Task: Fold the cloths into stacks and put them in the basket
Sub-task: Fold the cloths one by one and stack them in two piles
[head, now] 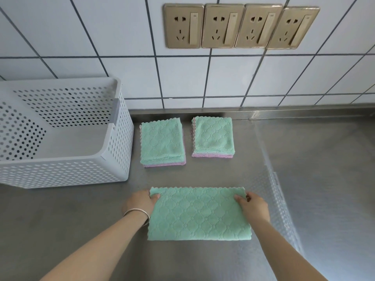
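Observation:
A green quilted cloth (198, 214), folded once into a wide rectangle, lies flat on the steel counter in front of me. My left hand (140, 202) pinches its far left corner, and my right hand (253, 205) pinches its far right corner. Behind it sit two folded stacks of green cloths over pink ones, a left stack (162, 141) and a right stack (213, 136). The white perforated basket (63, 171) stands at the left with nothing inside it.
The steel counter (314, 159) runs back to a white tiled wall. A row of gold wall sockets (241, 26) hangs above the stacks. A bracelet circles my left wrist.

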Available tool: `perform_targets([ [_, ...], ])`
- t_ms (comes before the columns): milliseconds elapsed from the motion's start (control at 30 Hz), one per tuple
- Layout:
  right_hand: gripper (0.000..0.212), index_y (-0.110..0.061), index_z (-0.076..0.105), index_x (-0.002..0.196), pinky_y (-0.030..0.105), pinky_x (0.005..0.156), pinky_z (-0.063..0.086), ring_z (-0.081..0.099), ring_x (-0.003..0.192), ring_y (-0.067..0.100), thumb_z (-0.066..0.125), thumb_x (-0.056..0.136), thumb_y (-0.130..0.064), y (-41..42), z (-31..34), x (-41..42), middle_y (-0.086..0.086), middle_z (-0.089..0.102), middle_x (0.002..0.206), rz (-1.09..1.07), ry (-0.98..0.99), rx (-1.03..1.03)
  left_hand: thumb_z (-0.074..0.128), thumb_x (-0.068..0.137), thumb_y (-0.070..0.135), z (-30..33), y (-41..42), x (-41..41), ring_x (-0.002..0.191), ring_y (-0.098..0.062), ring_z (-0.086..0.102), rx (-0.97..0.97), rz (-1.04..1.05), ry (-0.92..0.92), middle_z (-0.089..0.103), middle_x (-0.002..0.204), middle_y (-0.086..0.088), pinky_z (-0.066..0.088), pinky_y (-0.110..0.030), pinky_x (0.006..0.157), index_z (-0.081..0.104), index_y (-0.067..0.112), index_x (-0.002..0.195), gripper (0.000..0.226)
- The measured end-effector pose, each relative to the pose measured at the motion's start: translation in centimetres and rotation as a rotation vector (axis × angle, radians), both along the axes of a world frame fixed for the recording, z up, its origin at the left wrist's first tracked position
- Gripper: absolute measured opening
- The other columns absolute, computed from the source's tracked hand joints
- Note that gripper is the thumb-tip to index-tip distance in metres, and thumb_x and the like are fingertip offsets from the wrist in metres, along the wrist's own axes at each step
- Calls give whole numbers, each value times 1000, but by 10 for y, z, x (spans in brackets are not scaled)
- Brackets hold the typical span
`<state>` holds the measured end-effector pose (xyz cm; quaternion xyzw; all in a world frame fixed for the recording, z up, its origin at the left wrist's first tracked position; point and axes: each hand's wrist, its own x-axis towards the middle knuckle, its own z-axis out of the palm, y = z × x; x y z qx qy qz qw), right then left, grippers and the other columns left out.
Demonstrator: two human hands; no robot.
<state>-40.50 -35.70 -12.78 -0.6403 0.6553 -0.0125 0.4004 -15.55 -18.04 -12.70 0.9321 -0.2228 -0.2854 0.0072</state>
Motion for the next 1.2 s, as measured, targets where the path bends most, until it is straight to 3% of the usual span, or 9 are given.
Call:
perform_targets([
  [133,37,-11,48,120,33,76,42,51,89,19,59,89,-29,13,12,-6,2,57,98,-131,-129,-99,65,78,34,2,8,-15,89,-34,60,-295,76,-193,60,92,-12,49,-38,70,51,11,87,28],
  [367,49,-10,40,129,28,76,38,48,97,17,58,85,-21,62,13,-27,4,48,123,-41,19,-18,37,71,52,1,-3,-78,111,-20,62,-232,-760,-111,59,128,12,53,-49,84,50,42,117,48],
  [467,47,-11,42,124,30,79,40,51,109,21,59,82,-22,76,9,-31,4,49,123,-56,80,25,21,80,60,-3,-23,-101,143,-18,2,-154,-1006,-125,-2,153,14,14,-67,106,20,48,140,61],
  [533,45,-12,43,121,32,84,42,51,110,22,59,80,-23,80,7,-33,4,52,119,-55,136,39,21,83,67,-7,-28,-109,132,-17,-31,-44,-1013,-35,-35,141,13,-10,-67,106,-8,46,142,69],
  [833,27,-24,63,93,28,78,48,55,104,21,46,73,-29,75,5,-37,-2,63,94,36,307,144,17,73,77,-16,-29,-110,118,-18,-54,46,-1018,-34,-44,142,13,-21,-68,100,-20,49,137,79],
  [967,8,-23,43,75,25,70,36,49,98,22,50,79,-23,78,11,-35,-2,46,88,17,194,9,35,77,71,1,-39,-113,135,-19,-34,17,-960,53,-35,145,11,-15,-65,105,-6,44,143,82],
  [1067,34,-26,29,63,23,55,31,46,78,23,56,78,-12,89,17,-24,-6,41,72,-35,-30,-204,50,84,54,25,-48,-117,145,-13,7,-323,-702,168,17,155,9,4,-36,117,35,36,137,57],
  [1133,38,-28,28,62,18,48,27,43,67,19,60,71,-9,100,23,-9,-7,37,64,-25,-130,-376,61,84,37,46,-52,-116,124,-9,46,-611,-399,322,54,126,9,26,-5,97,58,32,110,27],
  [1200,36,-27,31,65,14,42,19,40,59,15,61,56,-10,110,25,6,-10,34,59,75,-180,-558,66,81,28,62,-55,-113,89,-6,60,-702,-171,478,63,92,16,37,-2,72,60,35,81,10],
])
